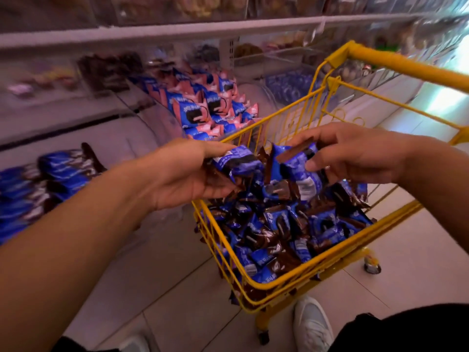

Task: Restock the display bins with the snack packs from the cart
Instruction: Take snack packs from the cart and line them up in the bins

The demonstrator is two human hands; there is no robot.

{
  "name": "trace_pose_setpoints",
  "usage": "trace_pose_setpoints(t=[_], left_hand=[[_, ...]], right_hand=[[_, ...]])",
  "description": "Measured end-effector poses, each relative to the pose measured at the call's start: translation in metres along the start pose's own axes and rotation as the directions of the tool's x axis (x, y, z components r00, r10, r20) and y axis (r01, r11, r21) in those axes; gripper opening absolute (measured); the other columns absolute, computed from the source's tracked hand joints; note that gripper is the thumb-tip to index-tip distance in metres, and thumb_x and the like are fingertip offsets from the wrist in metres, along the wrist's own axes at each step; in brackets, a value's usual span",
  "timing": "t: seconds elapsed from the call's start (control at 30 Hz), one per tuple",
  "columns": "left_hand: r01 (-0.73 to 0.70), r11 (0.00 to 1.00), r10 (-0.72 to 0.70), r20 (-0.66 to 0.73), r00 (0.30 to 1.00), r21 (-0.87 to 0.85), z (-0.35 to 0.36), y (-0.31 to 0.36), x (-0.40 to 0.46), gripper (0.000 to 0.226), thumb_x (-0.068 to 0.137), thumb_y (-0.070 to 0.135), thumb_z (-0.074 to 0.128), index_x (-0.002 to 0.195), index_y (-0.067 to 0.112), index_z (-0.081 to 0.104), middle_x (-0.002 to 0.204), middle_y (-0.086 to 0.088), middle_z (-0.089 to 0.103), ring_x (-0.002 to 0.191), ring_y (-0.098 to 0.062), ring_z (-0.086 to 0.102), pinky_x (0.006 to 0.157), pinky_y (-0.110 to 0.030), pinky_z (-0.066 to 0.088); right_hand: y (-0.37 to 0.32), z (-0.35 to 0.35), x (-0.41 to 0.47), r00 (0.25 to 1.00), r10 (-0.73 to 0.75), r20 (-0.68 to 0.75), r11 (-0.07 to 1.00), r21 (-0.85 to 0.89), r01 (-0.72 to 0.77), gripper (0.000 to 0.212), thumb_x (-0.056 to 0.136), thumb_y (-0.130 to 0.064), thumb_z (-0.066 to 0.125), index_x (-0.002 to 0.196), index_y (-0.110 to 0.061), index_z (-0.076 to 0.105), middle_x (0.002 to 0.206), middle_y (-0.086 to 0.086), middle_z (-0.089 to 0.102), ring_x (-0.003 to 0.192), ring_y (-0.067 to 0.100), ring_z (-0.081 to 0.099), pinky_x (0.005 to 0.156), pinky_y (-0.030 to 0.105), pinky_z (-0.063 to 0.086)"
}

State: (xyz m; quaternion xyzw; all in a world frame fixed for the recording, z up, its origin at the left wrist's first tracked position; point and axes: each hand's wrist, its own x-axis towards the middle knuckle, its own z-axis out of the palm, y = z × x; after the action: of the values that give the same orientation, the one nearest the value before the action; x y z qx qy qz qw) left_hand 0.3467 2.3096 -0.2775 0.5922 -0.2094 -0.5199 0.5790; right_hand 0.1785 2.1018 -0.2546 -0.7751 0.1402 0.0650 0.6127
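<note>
At frame centre, my left hand (187, 174) and right hand (355, 156) each clamp fingers on crinkly blue-and-brown foil snack packs (291, 168) above the yellow wire cart (286, 283).

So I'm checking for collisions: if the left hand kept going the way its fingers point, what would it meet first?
Probably the right hand and its packs; the left hand, holding packs, points there, though depth is unclear.

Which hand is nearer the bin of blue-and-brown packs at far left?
Left. The left hand is between that bin and the cart; the right hand is above the cart, farther away.
</note>
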Motion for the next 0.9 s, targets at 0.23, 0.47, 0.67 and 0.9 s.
trace_pose_setpoints(t=[0.23,0.47,0.67,0.9], left_hand=[[-0.104,0.981,0.116,0.063,0.991,-0.165,-0.009,-0.009,-0.012,0.050,0.077,0.006,0.064,0.126,-0.001,0.061,0.111,-0.017,0.072,0.091,-0.025,0.073,0.071,-0.035,0.062],[0.038,0.917,0.030,0.163,0.986,-0.396,-0.014,-0.005,-0.017,0.030,0.083,0.021,0.046,0.104,0.008,0.063,0.083,-0.010,0.068,0.068,-0.019,0.065,0.051,-0.022,0.051],[0.042,0.897,0.104,0.303,0.947,-0.440,-0.015,0.001,-0.023,0.033,0.077,0.044,0.062,0.081,0.013,0.052,0.073,0.000,0.039,0.056,-0.009,0.030,0.040,-0.017,0.019],[0.069,0.896,0.052,0.259,0.965,-0.438,-0.029,-0.001,-0.023,0.043,0.082,0.030,0.053,0.111,0.003,0.069,0.113,-0.021,0.067,0.084,-0.033,0.069,0.063,-0.033,0.057]], right_hand=[[-0.021,0.018,-0.007,0.999,-0.029,-0.018,0.988,0.151,0.032,0.051,0.071,-0.012,0.070,0.122,-0.010,0.068,0.121,0.026,0.067,0.097,0.038,0.068,0.083,0.063,0.053],[-0.026,0.050,0.018,0.997,-0.024,-0.068,0.851,0.523,0.056,0.050,0.077,-0.016,0.058,0.125,-0.004,0.057,0.109,0.016,0.069,0.086,0.023,0.066,0.064,0.033,0.061],[-0.033,0.054,0.030,0.999,-0.026,-0.018,0.783,0.622,0.032,0.053,0.077,-0.018,0.057,0.128,-0.003,0.056,0.106,0.016,0.070,0.084,0.021,0.068,0.062,0.030,0.060],[-0.030,0.059,0.035,0.989,-0.130,-0.077,0.829,0.538,0.151,0.072,0.076,-0.016,0.061,0.142,0.008,0.043,0.131,0.026,0.062,0.107,0.035,0.064,0.094,0.044,0.056]])
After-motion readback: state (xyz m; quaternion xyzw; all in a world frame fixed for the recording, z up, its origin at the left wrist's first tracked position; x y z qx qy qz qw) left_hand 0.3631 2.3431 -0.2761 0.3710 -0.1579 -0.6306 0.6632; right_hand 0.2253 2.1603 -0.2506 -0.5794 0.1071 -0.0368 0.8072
